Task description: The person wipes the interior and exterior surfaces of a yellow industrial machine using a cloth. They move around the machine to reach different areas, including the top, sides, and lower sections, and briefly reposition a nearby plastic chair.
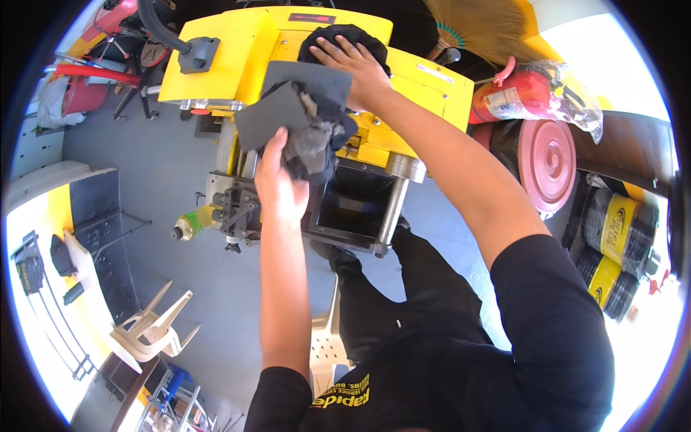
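My left hand [281,183] is closed, thumb on top, around a bundle of dark grey sheets [270,115] that look like sandpaper. Bunched in with them is a crumpled, worn grey rag [313,147]. The bundle is held up in front of a yellow machine [212,68], hiding part of its front. Farther off, my right hand [363,72] lies with fingers stretched over a black cloth [345,36] on the machine's top. The palm and the cloth's underside are hidden.
Below the machine's front is an open black bin [353,201] beside a steel roller [407,169]. A bottle [188,225] hangs at its left. To the right are a plastic-wrapped fire extinguisher [515,97] and a pink lid [551,165]; a broom [479,25] leans behind. Plastic chairs [151,331] stand lower left.
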`<state>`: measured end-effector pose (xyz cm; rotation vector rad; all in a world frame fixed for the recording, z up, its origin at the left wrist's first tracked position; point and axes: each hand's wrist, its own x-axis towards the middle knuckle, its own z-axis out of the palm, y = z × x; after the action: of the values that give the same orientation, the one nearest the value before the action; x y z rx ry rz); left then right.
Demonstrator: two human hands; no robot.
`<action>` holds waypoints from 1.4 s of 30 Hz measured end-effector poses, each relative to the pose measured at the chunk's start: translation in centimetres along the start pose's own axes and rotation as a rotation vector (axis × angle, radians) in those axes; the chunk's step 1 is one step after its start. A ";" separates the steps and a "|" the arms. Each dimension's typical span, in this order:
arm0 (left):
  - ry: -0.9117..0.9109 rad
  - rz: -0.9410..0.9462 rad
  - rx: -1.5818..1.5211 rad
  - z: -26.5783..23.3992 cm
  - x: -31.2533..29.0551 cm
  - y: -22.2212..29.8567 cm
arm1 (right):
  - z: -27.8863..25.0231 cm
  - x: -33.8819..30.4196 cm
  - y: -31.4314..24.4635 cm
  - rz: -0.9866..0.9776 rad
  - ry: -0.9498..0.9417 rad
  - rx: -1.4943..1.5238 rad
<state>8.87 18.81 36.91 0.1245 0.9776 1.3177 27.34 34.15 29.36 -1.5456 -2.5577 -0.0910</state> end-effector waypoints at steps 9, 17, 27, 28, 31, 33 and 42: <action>0.133 0.071 0.011 1.0 7.2 0.2 | -3.0 -9.3 2.4 0.145 0.036 0.069; 0.199 0.093 0.382 1.4 6.7 0.8 | -4.4 -13.3 3.5 0.267 0.065 0.104; 0.086 0.360 0.856 0.2 6.4 -0.4 | -4.2 -13.0 3.1 0.280 0.120 0.131; 0.083 0.407 0.926 0.6 6.7 -0.5 | -4.1 -13.0 3.2 0.281 0.120 0.132; 0.175 0.427 0.915 1.0 5.2 -1.5 | -4.0 -13.2 3.4 0.290 0.109 0.136; 0.198 0.412 0.779 -1.0 3.3 -2.1 | -4.1 -13.5 3.0 0.304 0.109 0.139; 0.127 0.202 0.369 -8.2 -6.0 -1.9 | -4.5 -14.9 2.0 0.345 0.075 0.105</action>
<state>5.29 9.58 33.95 0.4355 1.3390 1.3275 36.33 21.47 31.37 -1.8737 -2.1659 0.0240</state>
